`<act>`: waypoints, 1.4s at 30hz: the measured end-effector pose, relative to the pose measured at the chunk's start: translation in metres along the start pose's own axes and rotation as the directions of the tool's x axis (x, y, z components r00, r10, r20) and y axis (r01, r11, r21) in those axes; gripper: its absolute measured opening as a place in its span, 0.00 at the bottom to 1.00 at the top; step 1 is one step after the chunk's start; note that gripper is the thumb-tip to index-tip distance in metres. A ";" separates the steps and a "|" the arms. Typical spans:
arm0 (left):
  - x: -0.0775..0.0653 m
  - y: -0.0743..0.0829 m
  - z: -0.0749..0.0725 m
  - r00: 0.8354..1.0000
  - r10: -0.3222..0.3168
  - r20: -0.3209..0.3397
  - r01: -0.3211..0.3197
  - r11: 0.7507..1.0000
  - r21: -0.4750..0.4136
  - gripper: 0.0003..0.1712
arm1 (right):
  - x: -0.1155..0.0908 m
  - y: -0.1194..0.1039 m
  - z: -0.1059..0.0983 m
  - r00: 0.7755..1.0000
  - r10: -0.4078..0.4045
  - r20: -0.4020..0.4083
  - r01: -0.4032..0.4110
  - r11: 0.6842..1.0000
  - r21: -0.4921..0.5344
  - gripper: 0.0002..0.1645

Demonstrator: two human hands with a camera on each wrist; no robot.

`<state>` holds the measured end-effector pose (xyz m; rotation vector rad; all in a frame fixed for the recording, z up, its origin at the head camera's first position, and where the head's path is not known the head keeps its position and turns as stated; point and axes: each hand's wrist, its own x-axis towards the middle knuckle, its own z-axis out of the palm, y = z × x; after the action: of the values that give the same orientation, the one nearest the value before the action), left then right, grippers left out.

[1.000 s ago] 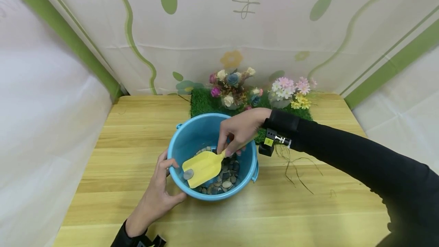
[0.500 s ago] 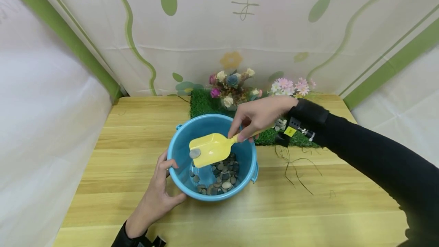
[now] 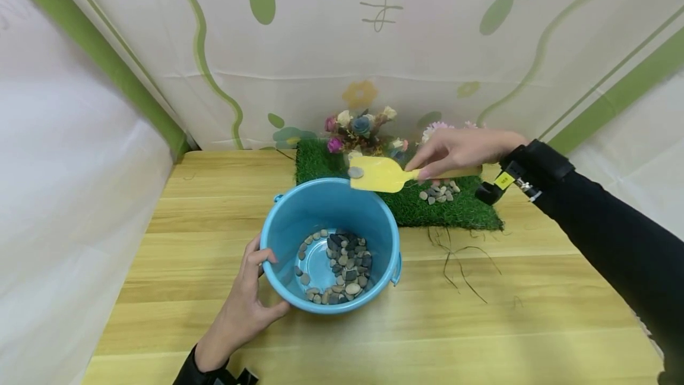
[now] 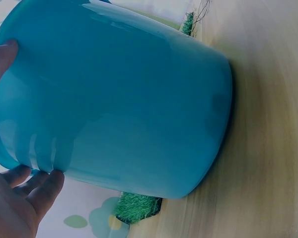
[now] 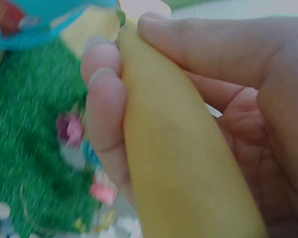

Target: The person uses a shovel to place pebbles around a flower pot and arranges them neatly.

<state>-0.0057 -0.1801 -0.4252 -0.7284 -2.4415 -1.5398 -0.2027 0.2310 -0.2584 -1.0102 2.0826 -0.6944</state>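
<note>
My right hand (image 3: 451,150) grips a yellow toy shovel (image 3: 380,176) by its handle (image 5: 174,148). A single grey pebble (image 3: 355,172) lies near the front edge of its blade, which overlaps the far rim of the blue bucket (image 3: 278,218). My left hand (image 3: 247,293) holds that bucket at its near left side, fingers hooked over the rim and thumb against the outer wall. In the left wrist view the bucket's wall (image 4: 114,109) fills most of the picture. Dark and light pebbles (image 3: 350,266) cover part of the bucket's floor.
Behind the bucket lies a mat of artificial grass (image 3: 459,212) with a small heap of pebbles (image 3: 440,192). Artificial flowers (image 3: 361,126) stand along its back, close to the patterned curtain (image 3: 299,34). Dry stems (image 3: 454,260) lie on the wooden table (image 3: 481,325) to the right.
My right hand has lifted the shovel with the pebble out of the bucket, moving it up and right toward the grass mat. The left hand and bucket have stayed put.
</note>
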 end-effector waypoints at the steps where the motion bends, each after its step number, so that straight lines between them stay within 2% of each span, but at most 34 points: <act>1: 0.000 0.000 0.000 1.000 -0.001 0.001 0.001 1.000 -0.001 0.43 | -0.003 0.006 0.000 1.000 0.016 -0.008 -0.016 1.000 0.023 0.23; 4: 0.000 0.000 0.000 1.000 0.000 0.000 0.000 1.000 -0.005 0.44 | -0.011 0.025 0.000 0.998 0.059 -0.037 -0.057 0.997 0.055 0.23; 8: 0.000 -0.001 0.000 1.000 -0.001 0.001 0.001 1.000 -0.005 0.44 | -0.017 0.052 0.006 0.995 0.078 -0.060 -0.073 0.994 0.084 0.23; 15: 0.000 -0.001 0.000 1.000 0.001 0.001 -0.001 1.000 -0.015 0.42 | -0.016 0.092 0.025 0.991 0.135 -0.020 -0.129 0.975 0.181 0.25; 22: 0.001 -0.001 0.000 1.000 0.005 -0.002 -0.005 1.000 -0.008 0.42 | -0.010 0.116 0.039 0.985 0.175 -0.007 -0.167 0.951 0.261 0.26; 32: -0.001 0.000 0.001 1.000 -0.007 0.000 0.007 1.000 -0.006 0.43 | 0.004 0.123 0.053 0.956 0.284 -0.067 -0.259 0.931 0.258 0.23; 42: -0.002 -0.002 0.001 1.000 -0.010 0.001 0.010 1.000 0.001 0.43 | 0.018 0.109 0.051 0.947 0.313 -0.074 -0.284 0.921 0.267 0.20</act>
<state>-0.0051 -0.1803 -0.4278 -0.7184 -2.4502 -1.5414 -0.2188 0.2677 -0.3730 -0.5047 2.1194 -0.8482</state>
